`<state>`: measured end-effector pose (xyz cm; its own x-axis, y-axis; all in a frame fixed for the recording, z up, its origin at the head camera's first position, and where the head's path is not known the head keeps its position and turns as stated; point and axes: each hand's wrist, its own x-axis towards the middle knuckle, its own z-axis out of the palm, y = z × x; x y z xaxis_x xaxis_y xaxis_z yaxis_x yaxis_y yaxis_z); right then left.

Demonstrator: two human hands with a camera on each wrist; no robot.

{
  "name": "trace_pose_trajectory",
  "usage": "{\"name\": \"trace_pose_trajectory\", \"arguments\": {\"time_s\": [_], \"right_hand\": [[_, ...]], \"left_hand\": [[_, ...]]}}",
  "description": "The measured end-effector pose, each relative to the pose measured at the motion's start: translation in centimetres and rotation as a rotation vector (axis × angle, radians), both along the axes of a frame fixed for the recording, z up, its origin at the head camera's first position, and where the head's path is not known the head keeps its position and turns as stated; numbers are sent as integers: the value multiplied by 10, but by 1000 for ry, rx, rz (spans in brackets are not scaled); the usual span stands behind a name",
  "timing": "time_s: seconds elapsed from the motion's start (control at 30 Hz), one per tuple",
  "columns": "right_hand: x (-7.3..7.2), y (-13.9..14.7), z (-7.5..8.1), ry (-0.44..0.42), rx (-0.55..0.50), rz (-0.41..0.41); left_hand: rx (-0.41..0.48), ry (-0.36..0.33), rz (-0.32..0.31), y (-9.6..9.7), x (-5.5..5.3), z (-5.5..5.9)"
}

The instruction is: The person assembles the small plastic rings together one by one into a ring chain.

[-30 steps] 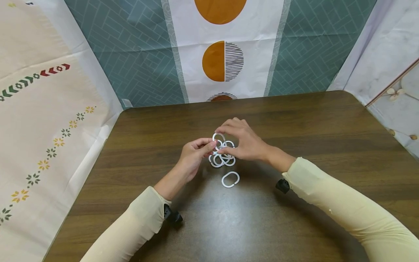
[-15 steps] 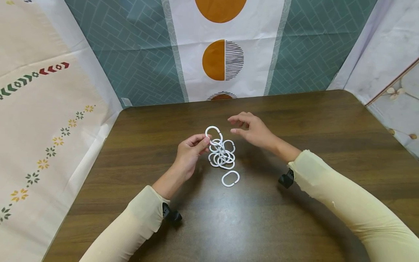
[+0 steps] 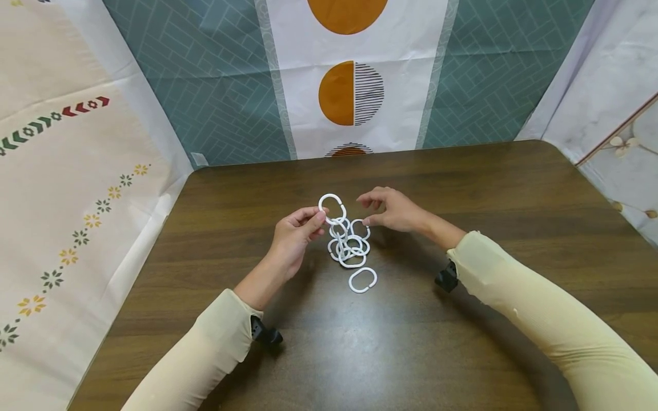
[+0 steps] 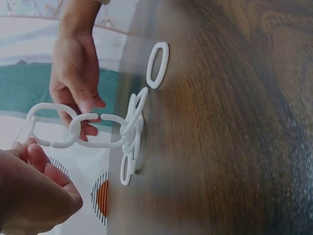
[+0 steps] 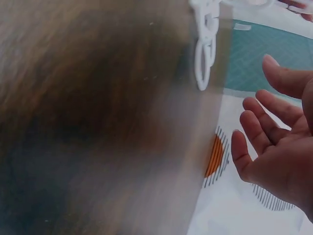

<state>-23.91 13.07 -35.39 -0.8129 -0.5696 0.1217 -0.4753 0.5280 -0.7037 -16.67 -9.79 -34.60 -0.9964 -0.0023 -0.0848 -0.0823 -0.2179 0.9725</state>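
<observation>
My left hand pinches a white plastic C-shaped link between thumb and fingers, raised above the table. In the left wrist view, a second link hangs through the held one and leads down to a pile of white links on the tabletop. Right of the pile, my right hand hovers with loosely bent fingers and nothing in its grasp, as the right wrist view also shows. One separate link lies on the table, nearer to me than the pile.
The brown wooden table stretches around both hands. Behind its far edge hangs a teal and white patterned cloth. A cream embroidered cloth is at the left, and a pale floral one at the right.
My right hand has left the links, drawn back to the right, then lowered slightly. My left hand has shifted a little left and up with its link, stretching the chain out of the pile.
</observation>
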Motion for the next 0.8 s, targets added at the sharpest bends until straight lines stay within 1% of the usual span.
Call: {"name": "trace_pose_trajectory", "arguments": {"time_s": [0.23, 0.37, 0.47, 0.63, 0.8], "right_hand": [[-3, -1, -12, -12, 140, 92], [-2, -1, -19, 6, 206, 130], [-2, -2, -24, 59, 245, 137], [-1, -6, -27, 172, 312, 138], [0, -9, -30, 229, 313, 118]], "left_hand": [[6, 3, -11, -1, 0, 0], [27, -4, -12, 0, 1, 0], [34, -7, -14, 0, 2, -1], [30, -8, -19, -1, 2, 0], [22, -8, -24, -1, 3, 0]]}}
